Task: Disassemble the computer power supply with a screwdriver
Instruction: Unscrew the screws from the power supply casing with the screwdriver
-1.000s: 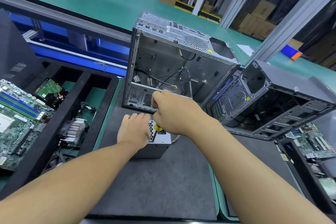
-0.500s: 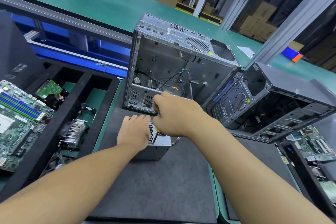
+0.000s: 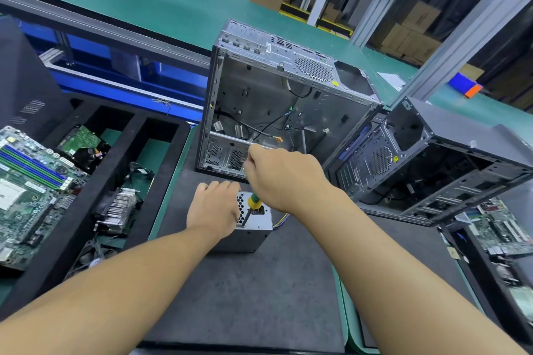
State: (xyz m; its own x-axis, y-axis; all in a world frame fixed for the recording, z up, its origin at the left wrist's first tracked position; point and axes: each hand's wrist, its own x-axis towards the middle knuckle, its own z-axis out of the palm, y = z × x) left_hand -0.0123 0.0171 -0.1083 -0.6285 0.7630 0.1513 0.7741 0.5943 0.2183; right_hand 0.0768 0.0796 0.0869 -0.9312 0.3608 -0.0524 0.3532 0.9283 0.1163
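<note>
Right hand (image 3: 284,179) is wrapped around the top of the screwdriver (image 3: 253,201) (green/yellow handle, most of it hidden under my fist). The shaft runs down and the tip sits on the upper face of the power supply (image 3: 261,220), near its front edge. Left hand (image 3: 215,207) lies flat over the left part of the unit, fingers roughly straight, pressing it steady. The PSU stands on the grey mat (image 3: 259,297), already out of the open computer case (image 3: 274,101) just behind it, wire bundle trailing off the right side. Housing looks closed, so I'm on the cover screws. Can't tell how many are out. Left to do: remaining screws, then lift the cover.
</note>
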